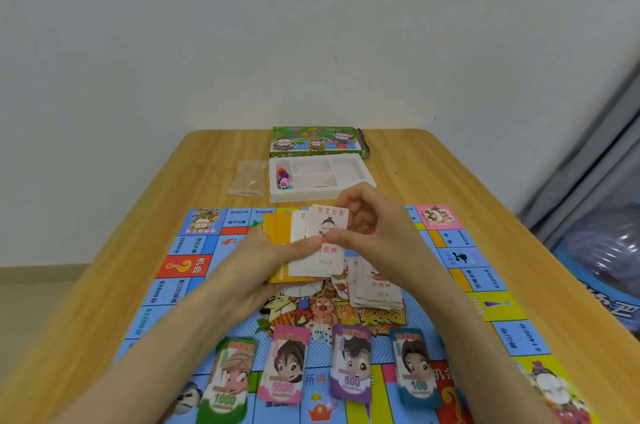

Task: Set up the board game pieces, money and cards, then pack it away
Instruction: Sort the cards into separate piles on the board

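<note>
thumb and forefinger of the right hand (377, 233) pinch the top card (329, 221), a thin white rectangle with rounded corners, red print and a small cartoon figure; that hand's remaining fingers curl behind it. the left hand (263, 264) grips the stack of cards (304, 266) from below, with its thumb pressed flat across the face. white cards sit in front and glossy orange-yellow ones fan out at the left. the cards' long axis runs away from the person, printed tops toward the far end of the table, and they are held just above the middle of the game board (180, 250). a loose pile of cards (375, 288), white and slightly splayed, lies on the board beneath the right wrist. 4 banknote stacks (351, 368) line the near edge: green 1000, pink 5000, purple 500, teal 100, long axes near to far. beyond the flat, brightly printed board is a white moulded plastic tray (349, 169) with game pieces (284, 175) and a die (284, 185) in its left compartment. a clear plastic bag (247, 177) lies beside the tray and a green box (313, 141) behind it, all on a pale wooden table (450, 181).
</note>
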Available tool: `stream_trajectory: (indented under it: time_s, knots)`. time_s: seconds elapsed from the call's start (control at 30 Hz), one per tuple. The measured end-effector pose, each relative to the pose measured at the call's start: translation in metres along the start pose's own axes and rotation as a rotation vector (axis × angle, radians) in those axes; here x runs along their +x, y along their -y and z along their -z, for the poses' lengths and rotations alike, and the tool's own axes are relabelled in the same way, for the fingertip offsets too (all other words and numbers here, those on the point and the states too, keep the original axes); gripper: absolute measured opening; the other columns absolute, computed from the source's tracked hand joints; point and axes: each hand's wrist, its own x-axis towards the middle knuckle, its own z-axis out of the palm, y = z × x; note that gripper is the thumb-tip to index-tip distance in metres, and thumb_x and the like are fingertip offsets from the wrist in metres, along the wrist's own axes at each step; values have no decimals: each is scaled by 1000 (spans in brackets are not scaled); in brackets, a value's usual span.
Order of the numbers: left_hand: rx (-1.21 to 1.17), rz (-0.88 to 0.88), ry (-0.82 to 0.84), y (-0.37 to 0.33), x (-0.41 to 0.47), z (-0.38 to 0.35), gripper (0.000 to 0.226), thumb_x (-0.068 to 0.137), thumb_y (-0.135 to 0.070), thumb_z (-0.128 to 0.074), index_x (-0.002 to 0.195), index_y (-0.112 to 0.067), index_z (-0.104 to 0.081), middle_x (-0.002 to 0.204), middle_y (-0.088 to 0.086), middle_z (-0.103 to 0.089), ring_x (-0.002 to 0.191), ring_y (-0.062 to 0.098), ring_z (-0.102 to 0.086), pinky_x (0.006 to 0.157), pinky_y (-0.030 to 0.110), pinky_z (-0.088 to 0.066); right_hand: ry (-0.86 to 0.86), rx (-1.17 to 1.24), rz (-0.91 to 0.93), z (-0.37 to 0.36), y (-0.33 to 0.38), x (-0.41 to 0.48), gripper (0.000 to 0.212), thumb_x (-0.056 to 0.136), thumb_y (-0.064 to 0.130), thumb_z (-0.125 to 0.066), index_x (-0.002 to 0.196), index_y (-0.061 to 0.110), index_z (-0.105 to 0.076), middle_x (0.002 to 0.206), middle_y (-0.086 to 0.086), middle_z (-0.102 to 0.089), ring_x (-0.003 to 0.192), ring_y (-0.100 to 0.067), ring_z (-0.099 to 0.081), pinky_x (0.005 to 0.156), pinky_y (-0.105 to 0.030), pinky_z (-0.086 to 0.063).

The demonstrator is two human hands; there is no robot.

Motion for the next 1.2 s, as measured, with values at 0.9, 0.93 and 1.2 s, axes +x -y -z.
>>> stream_trajectory:
  time_s: [0.9, 0.93, 1.2]
  knots:
    - [3, 11, -82, -4, 2, 4, 13, 82, -4, -63, 93, -9, -63, 76, 10, -74, 62, 21, -71, 62, 33, -58, 119, -214, -554, 30, -13, -1, 11, 86, 18, -67, 78, 16, -60, 79, 1, -63, 71, -10, -62, 55, -22, -46]
    - [5, 13, -79, -4, 2, 3, 13, 82, -4, -63, 93, -10, -63, 76, 9, -74, 62, 21, -72, 61, 33, -58, 126, -267, -534, 29, -14, -1, 15, 85, 17, -68, 75, 17, -58, 77, 2, -62, 70, -10, -61, 55, -22, -46]
    - [16, 11, -35, -4, 0, 3, 36, 64, -12, -68, 100, -10, -63, 85, 11, -75, 69, 26, -72, 69, 38, -57, 161, -492, -455, 25, -19, -4, 21, 76, 20, -76, 84, 16, -57, 79, 9, -51, 69, -5, -48, 54, -17, -37]
